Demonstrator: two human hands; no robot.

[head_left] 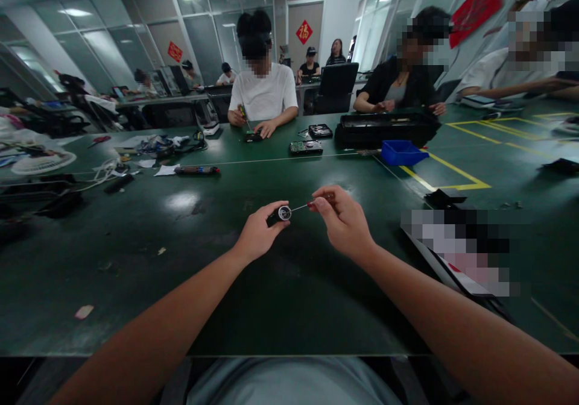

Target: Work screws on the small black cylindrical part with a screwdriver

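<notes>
In the middle of the view, my left hand is closed around a small black cylindrical part with a pale ring at its round end. That end faces right, towards my other hand. My right hand pinches the red handle of a thin screwdriver. Its metal shaft points left, and the tip reaches the part's ringed end; whether it sits in a screw is too small to tell. Both hands are held above the green table.
A blue bin stands at the right, near a long black casing. A circuit-board device lies ahead. To the left are a dark cylindrical tool and cables. Co-workers sit across the table; one holds a screwdriver.
</notes>
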